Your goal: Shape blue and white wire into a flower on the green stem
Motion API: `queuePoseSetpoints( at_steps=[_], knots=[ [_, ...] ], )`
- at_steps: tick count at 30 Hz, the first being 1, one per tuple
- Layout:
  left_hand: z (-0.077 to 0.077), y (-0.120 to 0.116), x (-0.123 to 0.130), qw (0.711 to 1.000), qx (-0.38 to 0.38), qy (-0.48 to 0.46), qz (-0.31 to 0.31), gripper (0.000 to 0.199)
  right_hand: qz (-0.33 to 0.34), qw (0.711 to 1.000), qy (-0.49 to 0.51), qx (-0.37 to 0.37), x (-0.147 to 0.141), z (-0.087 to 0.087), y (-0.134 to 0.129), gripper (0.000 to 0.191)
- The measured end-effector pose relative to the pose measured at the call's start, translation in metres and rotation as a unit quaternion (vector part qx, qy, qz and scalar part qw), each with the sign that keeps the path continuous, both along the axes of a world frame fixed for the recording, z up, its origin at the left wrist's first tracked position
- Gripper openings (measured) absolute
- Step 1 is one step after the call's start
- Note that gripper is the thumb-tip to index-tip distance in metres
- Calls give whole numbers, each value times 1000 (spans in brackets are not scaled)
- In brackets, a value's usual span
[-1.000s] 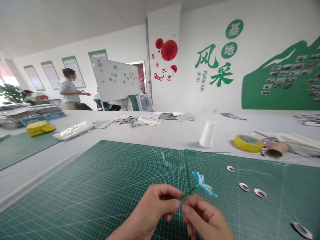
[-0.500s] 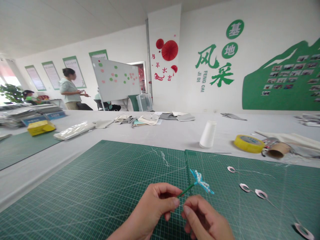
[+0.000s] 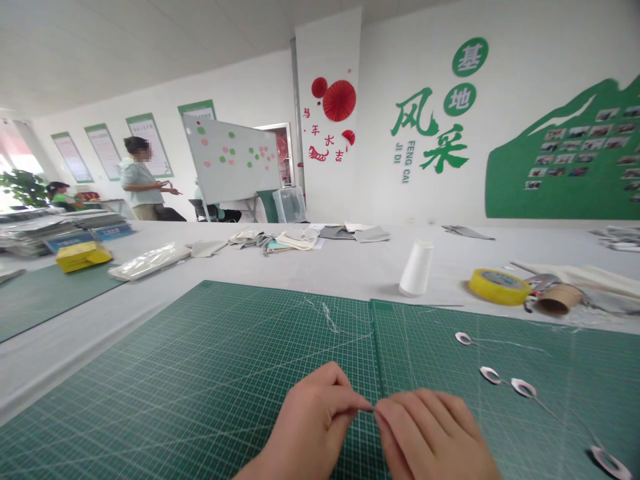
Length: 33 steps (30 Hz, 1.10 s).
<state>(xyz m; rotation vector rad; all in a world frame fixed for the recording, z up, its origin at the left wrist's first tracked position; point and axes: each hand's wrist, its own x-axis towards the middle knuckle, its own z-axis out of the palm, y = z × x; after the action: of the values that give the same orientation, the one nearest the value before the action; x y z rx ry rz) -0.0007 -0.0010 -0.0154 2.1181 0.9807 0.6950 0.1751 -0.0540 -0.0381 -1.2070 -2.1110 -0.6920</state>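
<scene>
My left hand (image 3: 317,417) is closed in a pinch, thumb against forefinger, low in the middle of the head view. My right hand (image 3: 435,430) meets it from the right, back of the hand up and fingers curled together. A short dark piece of the flower's stem (image 3: 369,410) shows between the two sets of fingertips. The blue beaded flower head is hidden, apparently behind my right hand. Both hands are over the green cutting mats (image 3: 240,347), near the seam between them.
Several pale rings with threads (image 3: 523,387) lie on the right mat. Beyond it stand a white thread cone (image 3: 417,269), a yellow tape roll (image 3: 499,287) and a cardboard tube (image 3: 557,300). Fabric scraps (image 3: 295,238) and a yellow box (image 3: 83,256) lie farther off. A person (image 3: 143,180) stands behind.
My right hand has turned over, palm down, and closed in at my left fingertips. The blue flower head, visible before, has gone out of sight. My left hand has shifted slightly right.
</scene>
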Motion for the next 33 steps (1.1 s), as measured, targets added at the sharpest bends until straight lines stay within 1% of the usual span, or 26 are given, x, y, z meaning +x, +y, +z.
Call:
queuePoseSetpoints(
  at_steps=[1,3,5,6,7,8,9,10,11,12,13,14,18,21,25,28,30,33],
  knots=[
    [1,0,-1,1000,20,19,-13,33,-7,999,20,-37,0,-1,1,4],
    [3,0,-4,996,50,53,-43,34,-18,987,87,-131,0,-3,1,8],
    [5,1,-5,993,58,67,-81,34,-14,954,175,-242,0,-2,3,14],
    [7,1,-6,992,49,63,-99,33,-6,929,220,-297,1,0,4,16],
    [8,0,-7,992,33,52,-112,32,6,898,267,-350,2,2,6,17],
    [9,0,-7,992,13,38,-123,30,25,859,316,-402,5,4,8,18],
    [10,-1,-7,991,-12,22,-132,29,52,809,366,-457,7,6,10,19],
    [11,-1,-7,990,-38,7,-139,27,81,748,415,-512,10,7,12,21],
    [12,-2,-7,988,-63,-6,-143,25,108,690,454,-554,14,6,14,25],
    [13,-2,-7,986,-85,-18,-145,24,131,641,482,-583,17,5,16,30],
    [14,-2,-7,984,-105,-29,-143,23,147,608,502,-597,19,4,18,33],
    [15,-2,-7,982,-122,-40,-137,22,160,590,516,-600,21,1,19,35],
    [18,-2,-7,977,-176,-78,-96,21,183,562,549,-591,20,-10,21,38],
    [17,-1,-6,975,-190,-97,-67,20,183,554,555,-594,14,-17,22,39],
    [11,2,-6,972,-196,-125,-36,17,178,542,560,-601,8,-23,24,41],
    [5,5,-6,968,-199,-150,-26,15,175,535,574,-595,6,-25,23,43],
    [2,6,-6,960,-223,-171,-13,14,168,523,592,-590,4,-25,21,43],
    [-1,7,-5,940,-279,-195,11,12,157,511,622,-572,-1,-25,15,40]
  ],
)
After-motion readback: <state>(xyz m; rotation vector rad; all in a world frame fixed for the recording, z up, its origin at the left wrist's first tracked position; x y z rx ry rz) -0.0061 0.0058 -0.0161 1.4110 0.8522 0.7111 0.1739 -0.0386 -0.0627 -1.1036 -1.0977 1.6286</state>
